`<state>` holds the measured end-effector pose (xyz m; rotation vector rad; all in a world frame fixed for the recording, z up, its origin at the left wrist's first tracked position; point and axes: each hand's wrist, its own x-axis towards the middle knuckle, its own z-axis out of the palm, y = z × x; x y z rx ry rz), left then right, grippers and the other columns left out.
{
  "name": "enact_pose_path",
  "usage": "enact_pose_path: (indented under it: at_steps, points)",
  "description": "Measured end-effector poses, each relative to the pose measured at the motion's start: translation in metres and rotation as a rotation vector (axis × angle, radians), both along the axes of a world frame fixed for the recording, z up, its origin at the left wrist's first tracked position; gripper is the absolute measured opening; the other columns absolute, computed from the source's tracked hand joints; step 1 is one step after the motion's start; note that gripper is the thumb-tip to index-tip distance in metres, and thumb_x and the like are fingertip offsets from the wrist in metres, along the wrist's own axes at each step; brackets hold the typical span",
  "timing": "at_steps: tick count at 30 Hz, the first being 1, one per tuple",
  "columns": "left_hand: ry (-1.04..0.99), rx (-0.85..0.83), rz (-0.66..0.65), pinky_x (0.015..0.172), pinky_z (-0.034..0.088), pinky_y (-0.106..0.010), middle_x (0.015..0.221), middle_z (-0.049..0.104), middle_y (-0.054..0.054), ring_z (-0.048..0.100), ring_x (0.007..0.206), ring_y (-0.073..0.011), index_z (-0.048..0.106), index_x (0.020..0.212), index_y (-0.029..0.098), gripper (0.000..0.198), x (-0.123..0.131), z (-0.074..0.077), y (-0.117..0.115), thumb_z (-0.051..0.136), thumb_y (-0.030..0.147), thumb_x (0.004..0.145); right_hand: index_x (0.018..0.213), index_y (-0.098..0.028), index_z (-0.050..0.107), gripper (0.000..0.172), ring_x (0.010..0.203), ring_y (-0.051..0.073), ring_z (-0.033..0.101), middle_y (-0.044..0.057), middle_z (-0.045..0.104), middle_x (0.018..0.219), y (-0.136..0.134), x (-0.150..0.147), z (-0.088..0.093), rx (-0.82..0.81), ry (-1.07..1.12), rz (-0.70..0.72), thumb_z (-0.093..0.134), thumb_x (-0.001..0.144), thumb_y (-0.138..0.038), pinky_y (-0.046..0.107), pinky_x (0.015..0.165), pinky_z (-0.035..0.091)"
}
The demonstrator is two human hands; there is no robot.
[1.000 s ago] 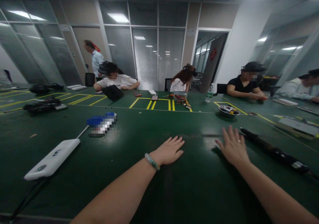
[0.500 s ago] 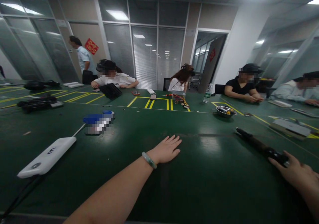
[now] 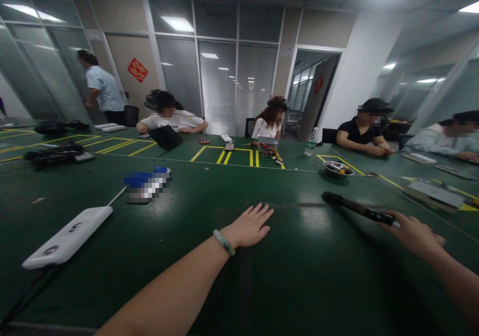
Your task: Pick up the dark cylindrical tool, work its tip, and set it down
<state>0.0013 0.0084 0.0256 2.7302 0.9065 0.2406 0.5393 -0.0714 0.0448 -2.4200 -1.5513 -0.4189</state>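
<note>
My left hand [image 3: 249,225] lies flat on the dark green table [image 3: 239,276], fingers spread, holding nothing, with a pale green bangle [image 3: 223,242] on its wrist. My right hand [image 3: 413,234] grips the near end of a long black rod [image 3: 355,208], which stretches away to the left over the tabletop. The nearest other items to my left hand are a white flat device with a cable [image 3: 67,237] and a pixelated blue-and-white package [image 3: 146,185], both further left.
A metal bowl [image 3: 337,170] and a water bottle [image 3: 312,141] stand ahead, beyond the rod. Coloured wires [image 3: 270,152] lie among yellow tape markings. Several seated people [image 3: 362,129] work around the table, and a standing person [image 3: 101,84] is at the back left.
My right hand has closed on the rod and carried it leftward and away from me. My left hand stays in place. The standing person has moved left.
</note>
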Motion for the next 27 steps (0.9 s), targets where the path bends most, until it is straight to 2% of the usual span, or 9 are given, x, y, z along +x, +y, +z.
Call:
enact_pose_path:
  at_steps: [3,5,10,13,15,19,22,24,27]
  points:
    - [0.003,0.008,0.014,0.118,0.008,-0.048,0.159,-0.001,-0.001,0.0,0.146,-0.0239,-0.001,0.152,0.028,0.065,0.0,0.005,-0.003,0.022,0.055,0.098,0.131,-0.023,0.056,0.054,0.098,0.036,0.057,0.021,0.058,0.112,0.028,-0.071,0.013,-0.148,0.103,0.138,0.048,0.088,-0.052,0.046,0.078,0.038]
    - [0.004,0.045,0.029,0.118,0.005,-0.049,0.159,-0.005,-0.002,-0.002,0.146,-0.0245,-0.006,0.152,0.027,0.068,0.0,0.01,-0.006,0.026,0.053,0.098,0.132,-0.028,0.053,0.05,0.104,0.036,0.054,0.016,0.056,0.115,0.045,-0.125,0.012,-0.158,0.129,0.212,0.05,0.088,-0.05,0.047,0.081,0.037]
    - [-0.068,0.201,0.087,0.118,0.002,-0.046,0.159,-0.008,-0.002,-0.006,0.146,-0.0242,-0.007,0.152,0.024,0.084,0.005,0.018,-0.009,0.045,0.049,0.091,0.129,-0.037,0.052,0.043,0.109,0.03,0.05,0.007,0.054,0.117,0.072,-0.262,-0.008,-0.147,0.248,0.436,0.057,0.087,-0.045,0.047,0.087,0.037]
    - [-0.098,0.287,0.148,0.119,0.001,-0.043,0.16,-0.003,-0.003,-0.003,0.146,-0.0235,-0.002,0.152,0.022,0.086,0.006,0.02,-0.008,0.051,0.036,0.086,0.128,-0.032,0.052,0.044,0.11,0.029,0.048,0.007,0.054,0.117,0.077,-0.329,-0.019,-0.129,0.271,0.596,0.059,0.085,-0.042,0.046,0.091,0.034]
    - [-0.092,0.303,0.195,0.118,0.002,-0.043,0.16,0.003,-0.005,0.003,0.146,-0.0246,0.0,0.153,0.021,0.088,0.006,0.02,-0.008,0.051,0.028,0.082,0.129,-0.025,0.049,0.044,0.113,0.028,0.046,0.009,0.053,0.12,0.078,-0.359,-0.024,-0.116,0.274,0.702,0.056,0.086,-0.037,0.045,0.094,0.033]
    - [-0.091,0.294,0.268,0.116,0.012,-0.045,0.158,0.013,-0.009,0.024,0.142,-0.0272,0.003,0.152,0.021,0.09,0.002,0.019,-0.007,0.054,0.026,0.078,0.145,-0.019,0.026,0.062,0.126,0.024,0.038,0.012,0.042,0.136,0.071,-0.376,-0.024,-0.088,0.305,0.801,0.049,0.088,-0.031,0.041,0.103,0.028]
    - [-0.14,0.306,0.289,0.112,0.024,-0.042,0.154,0.029,-0.01,0.039,0.133,-0.0263,0.015,0.151,0.023,0.083,0.001,0.018,-0.006,0.058,0.033,0.08,0.15,-0.018,0.013,0.077,0.132,0.028,0.032,0.015,0.034,0.143,0.053,-0.361,-0.016,-0.04,0.181,0.658,0.053,0.088,-0.039,0.042,0.106,0.028]
    - [-0.159,0.303,0.283,0.107,0.031,-0.041,0.144,0.044,-0.009,0.047,0.125,-0.0256,0.03,0.146,0.025,0.071,0.001,0.017,-0.004,0.059,0.041,0.084,0.145,-0.014,0.027,0.072,0.126,0.034,0.039,0.019,0.04,0.137,0.037,-0.349,-0.011,-0.08,0.072,0.445,0.057,0.086,-0.044,0.047,0.1,0.034]
    - [-0.171,0.297,0.273,0.1,0.037,-0.041,0.129,0.058,-0.006,0.053,0.115,-0.0252,0.045,0.136,0.028,0.053,0.001,0.016,-0.003,0.058,0.046,0.087,0.119,-0.009,0.049,0.045,0.103,0.034,0.058,0.022,0.055,0.114,0.019,-0.335,-0.008,-0.262,0.046,0.21,0.049,0.092,-0.045,0.043,0.08,0.046]
